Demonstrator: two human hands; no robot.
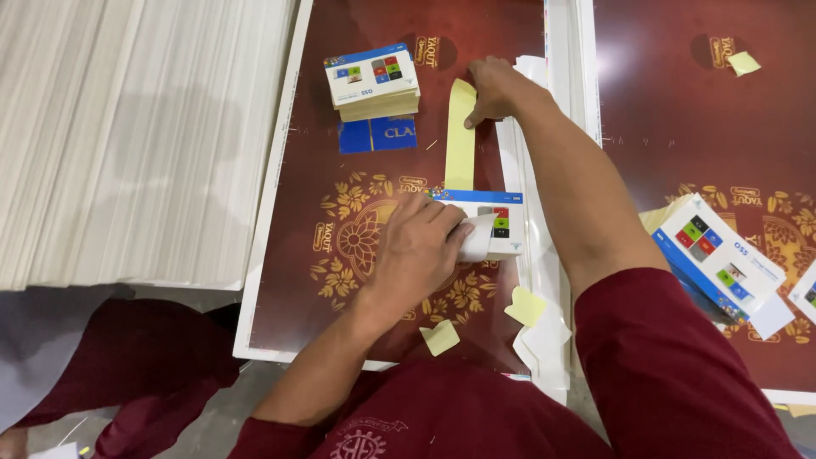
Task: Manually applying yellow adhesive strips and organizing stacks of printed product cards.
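My left hand [418, 246] presses down on a small stack of white and blue printed cards [493, 223] lying on a dark red printed sheet [314, 170], fingers curled over a white paper flap at its edge. A long pale yellow paper strip [460, 140] runs from that stack away from me. My right hand [495, 87] is stretched out and pinches the strip's far end against the sheet.
Another stack of the same cards [372, 81] sits further away, above a blue card [377, 134]. A slanted stack [712, 255] lies at the right. A tall pile of white sheets [136, 136] fills the left. Yellow scraps [440, 337] lie near me.
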